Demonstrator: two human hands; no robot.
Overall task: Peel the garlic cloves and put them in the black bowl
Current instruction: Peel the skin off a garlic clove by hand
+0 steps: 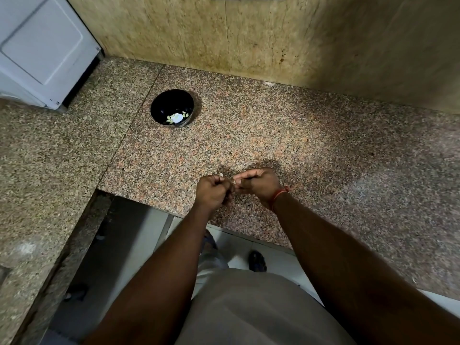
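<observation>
Two slabs of speckled granite counter (286,125) meet at a seam. Beyond the hands stands the round, glossy black bowl (172,108), holding several pale peeled cloves (170,118). Nearer the counter's front edge, the left hand (211,189) and right hand (258,184), fingers curled, pinch a small garlic clove (234,181) between them: peeling appears underway. Next, the bared clove needs carrying to the bowl.

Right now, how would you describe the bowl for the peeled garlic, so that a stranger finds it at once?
Start from the white appliance in the far left corner of the speckled granite counter. Just to its right, near the stone wall, stands the black bowl. It is the only vessel on the counter, round and glossy, with a few pale peeled cloves at its bottom.
</observation>
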